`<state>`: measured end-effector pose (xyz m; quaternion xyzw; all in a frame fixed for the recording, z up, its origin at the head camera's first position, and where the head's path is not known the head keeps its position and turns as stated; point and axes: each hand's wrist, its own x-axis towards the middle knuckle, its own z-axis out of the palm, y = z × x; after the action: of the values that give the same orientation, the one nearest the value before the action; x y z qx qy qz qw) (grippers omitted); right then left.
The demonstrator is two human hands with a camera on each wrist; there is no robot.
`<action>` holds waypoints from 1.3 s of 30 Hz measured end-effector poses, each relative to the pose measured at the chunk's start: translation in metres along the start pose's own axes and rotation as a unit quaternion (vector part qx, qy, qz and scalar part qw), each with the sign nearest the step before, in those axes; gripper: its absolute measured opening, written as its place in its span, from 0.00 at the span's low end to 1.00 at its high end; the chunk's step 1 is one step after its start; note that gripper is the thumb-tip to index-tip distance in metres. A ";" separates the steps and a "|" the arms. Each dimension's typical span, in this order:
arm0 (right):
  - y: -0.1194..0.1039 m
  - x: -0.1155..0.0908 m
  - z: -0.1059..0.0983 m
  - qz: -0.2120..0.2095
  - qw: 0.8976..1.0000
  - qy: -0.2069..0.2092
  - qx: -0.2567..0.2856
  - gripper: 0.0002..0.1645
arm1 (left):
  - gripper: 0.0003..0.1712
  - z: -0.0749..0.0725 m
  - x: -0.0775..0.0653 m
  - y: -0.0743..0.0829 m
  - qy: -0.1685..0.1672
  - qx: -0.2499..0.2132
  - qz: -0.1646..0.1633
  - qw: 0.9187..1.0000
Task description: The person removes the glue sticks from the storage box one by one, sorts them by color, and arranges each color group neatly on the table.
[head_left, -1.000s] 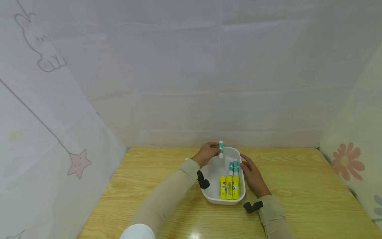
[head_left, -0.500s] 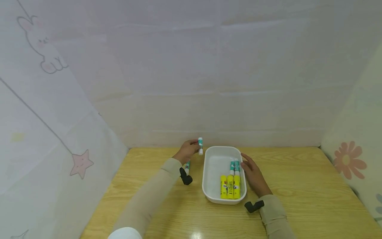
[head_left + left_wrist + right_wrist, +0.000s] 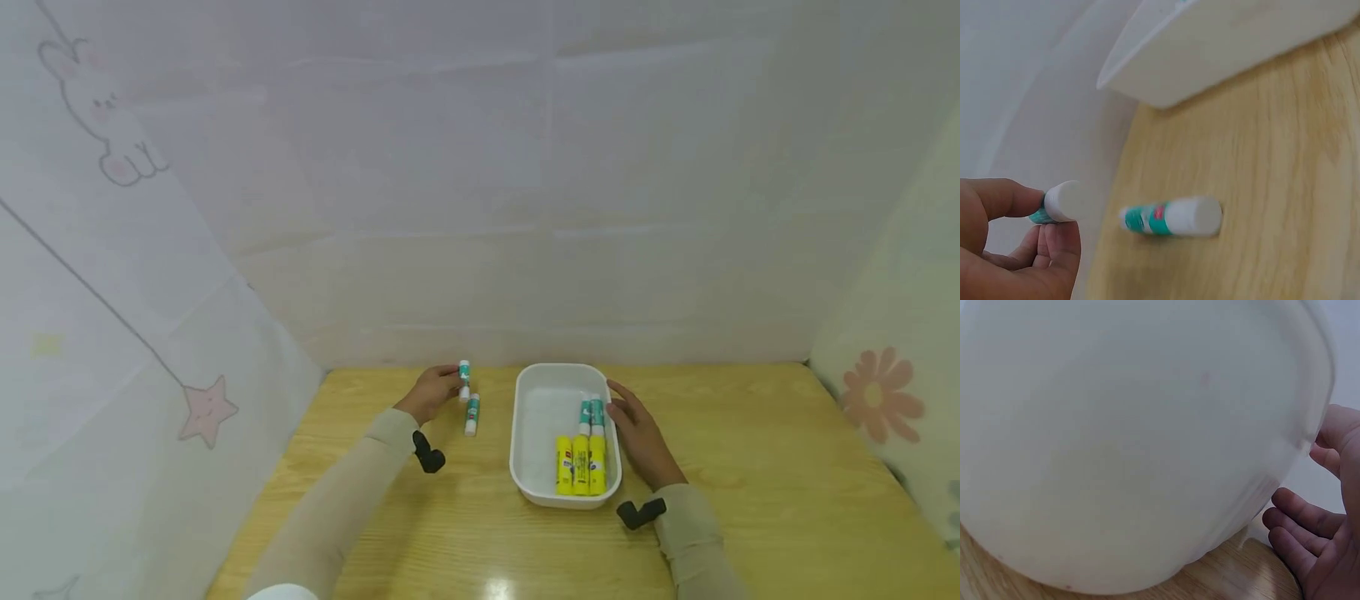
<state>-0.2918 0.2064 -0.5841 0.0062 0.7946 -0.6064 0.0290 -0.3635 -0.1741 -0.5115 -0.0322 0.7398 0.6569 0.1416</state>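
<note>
My left hand [image 3: 431,394] pinches a small green-and-white glue stick [image 3: 464,380] between thumb and fingers, above the table left of the white bin. In the left wrist view the white end of this glue stick [image 3: 1065,201] faces the camera. Just below it on the table lies another green-and-white glue stick [image 3: 472,415]. My right hand [image 3: 637,435] touches the outer right side of the white plastic bin [image 3: 525,454], fingers relaxed at its wall. Inside the bin's right half, three yellow glue sticks [image 3: 581,467] lie side by side, with two green-and-white glue sticks [image 3: 591,415] behind them.
The wooden table [image 3: 757,467] ends at the back against a pale fabric wall [image 3: 450,208]. Printed fabric walls also stand at the left and right. A black camera mount [image 3: 429,452] sits on each wrist.
My left hand has carried the pinched glue stick leftward out of the bin and over the table, uncovering the glue stick lying there. The right hand stays at the bin's side.
</note>
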 end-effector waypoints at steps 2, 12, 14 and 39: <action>-0.001 0.002 -0.001 0.000 1.000 -0.003 -0.008 0.32 | 0.30 -0.008 -0.001 -0.006 0.003 -0.001 -0.009 1.000; -0.004 0.005 0.010 -0.009 1.000 -0.009 -0.007 0.32 | 0.30 -0.031 -0.020 -0.027 0.020 0.114 -0.034 0.993; -0.006 0.005 0.011 -0.014 1.000 -0.008 -0.004 0.32 | 0.29 -0.030 -0.023 -0.028 0.020 0.136 -0.032 0.990; 0.001 0.005 0.008 0.011 1.000 -0.012 0.008 0.33 | 0.26 -0.009 -0.019 -0.036 0.036 0.190 -0.037 0.980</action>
<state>-0.2964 0.1988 -0.5878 0.0083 0.7894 -0.6122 0.0449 -0.3387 -0.1900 -0.5410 -0.0559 0.8540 0.4972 0.1425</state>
